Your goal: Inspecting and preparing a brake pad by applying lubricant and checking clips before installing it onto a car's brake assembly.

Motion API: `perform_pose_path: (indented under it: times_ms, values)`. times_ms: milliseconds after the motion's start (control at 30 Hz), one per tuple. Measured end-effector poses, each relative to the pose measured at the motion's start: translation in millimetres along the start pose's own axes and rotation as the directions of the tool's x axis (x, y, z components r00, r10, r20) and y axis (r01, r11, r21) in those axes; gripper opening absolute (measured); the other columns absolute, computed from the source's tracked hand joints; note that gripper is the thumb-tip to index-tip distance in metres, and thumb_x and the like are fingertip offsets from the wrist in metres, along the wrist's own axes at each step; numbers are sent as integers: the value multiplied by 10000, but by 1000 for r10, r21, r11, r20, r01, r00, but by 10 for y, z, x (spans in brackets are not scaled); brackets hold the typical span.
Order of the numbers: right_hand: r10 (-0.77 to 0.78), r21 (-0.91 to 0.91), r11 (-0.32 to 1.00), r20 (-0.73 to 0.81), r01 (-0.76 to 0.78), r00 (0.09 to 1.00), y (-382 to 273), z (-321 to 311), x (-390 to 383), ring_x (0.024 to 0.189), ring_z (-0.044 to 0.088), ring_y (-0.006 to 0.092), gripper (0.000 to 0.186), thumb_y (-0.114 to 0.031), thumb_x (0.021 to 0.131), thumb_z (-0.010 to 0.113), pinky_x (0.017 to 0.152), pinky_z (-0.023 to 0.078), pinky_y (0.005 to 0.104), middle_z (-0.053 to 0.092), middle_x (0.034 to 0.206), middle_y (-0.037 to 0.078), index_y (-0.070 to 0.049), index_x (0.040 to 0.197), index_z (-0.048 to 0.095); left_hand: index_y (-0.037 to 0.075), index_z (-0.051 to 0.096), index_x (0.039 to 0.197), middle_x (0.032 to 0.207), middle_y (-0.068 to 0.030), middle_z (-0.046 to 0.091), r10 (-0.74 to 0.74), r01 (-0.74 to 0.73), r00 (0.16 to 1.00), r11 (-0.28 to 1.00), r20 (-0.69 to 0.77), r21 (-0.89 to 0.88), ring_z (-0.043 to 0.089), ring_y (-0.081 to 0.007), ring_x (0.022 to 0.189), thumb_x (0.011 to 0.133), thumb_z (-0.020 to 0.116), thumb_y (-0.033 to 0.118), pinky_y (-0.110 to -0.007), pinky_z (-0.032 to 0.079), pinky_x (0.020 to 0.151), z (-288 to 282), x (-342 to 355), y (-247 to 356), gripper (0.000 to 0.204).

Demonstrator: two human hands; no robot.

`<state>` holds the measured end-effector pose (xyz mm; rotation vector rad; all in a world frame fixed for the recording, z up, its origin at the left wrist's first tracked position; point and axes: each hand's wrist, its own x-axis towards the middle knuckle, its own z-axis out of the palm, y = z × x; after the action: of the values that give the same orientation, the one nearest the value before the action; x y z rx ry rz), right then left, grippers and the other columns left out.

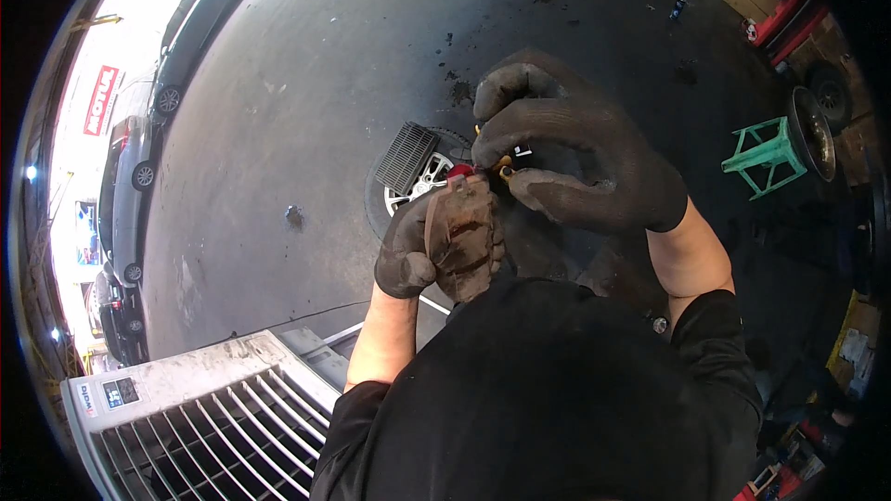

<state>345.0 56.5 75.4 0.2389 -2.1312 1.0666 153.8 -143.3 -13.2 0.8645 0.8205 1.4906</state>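
Both my hands wear dark, soiled work gloves and meet in front of my chest. My left hand (pixel 405 246) is closed around a brown, worn, block-like piece (pixel 462 230) with a dark groove across it; its exact kind is unclear. A small red part (pixel 459 171) shows at the top of that piece. Beside it, my right hand (pixel 580 153) has its fingers curled, thumb and fingertips closing on a small yellow piece (pixel 506 170). Most of this yellow piece is hidden by the glove.
Below my hands lie a wheel (pixel 401 195) and a dark grille (pixel 406 153). A white slatted metal unit (pixel 167 380) stands at the lower left. A green stool (pixel 768 156) is at right, near a round pan (pixel 813 134). Cars (pixel 130 186) are parked at far left.
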Motion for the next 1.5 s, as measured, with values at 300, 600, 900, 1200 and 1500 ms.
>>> perform_pose_path:
  times_ms: [300, 600, 900, 1200, 1500]
  values:
    - [10, 11, 1000, 114, -11, 993, 8, 18, 77, 1133, 571, 305, 274, -185, 768, 706, 955, 469, 427, 586, 1180, 159, -22, 987, 724, -105, 428, 1465, 1360, -260, 604, 16, -15, 1000, 1000, -25, 27, 667, -327, 1194, 727, 853, 638, -451, 574, 998, -104, -94, -137, 1131]
    - [-100, -86, 991, 59, 105, 993, 9, -16, 112, 1011, 605, 285, 243, -169, 746, 759, 862, 510, 411, 600, 1107, 124, -88, 974, 742, -168, 407, 1467, 1368, -291, 598, -5, 5, 1000, 1000, -3, -30, 660, -329, 1206, 753, 835, 640, -440, 553, 1008, -37, -65, -157, 1160]
    - [-87, -118, 989, 44, 91, 995, -20, -100, 137, 984, 605, 279, 269, -129, 728, 732, 858, 499, 410, 611, 1056, 115, -79, 992, 734, -152, 419, 1468, 1367, -284, 603, 30, -9, 994, 982, 107, -187, 662, -325, 1201, 753, 839, 638, -438, 556, 1005, -122, -9, -206, 1145]
    - [-105, -134, 984, 89, 116, 991, 1, -80, 177, 972, 601, 288, 262, -106, 719, 726, 853, 498, 399, 611, 1044, 111, -76, 980, 739, -133, 441, 1464, 1357, -266, 613, 37, -36, 998, 999, 42, -33, 668, -309, 1192, 756, 853, 599, -438, 551, 1014, -74, 34, -119, 1098]
    - [178, 178, 967, 26, -180, 984, 33, -158, 6, 1034, 620, 218, 332, -98, 796, 675, 846, 493, 326, 620, 1089, 106, -39, 1118, 730, -41, 588, 1373, 1178, -119, 667, 307, -177, 945, 767, -111, 617, 678, -218, 1044, 688, 978, 274, -367, 576, 883, 204, 192, 163, 849]
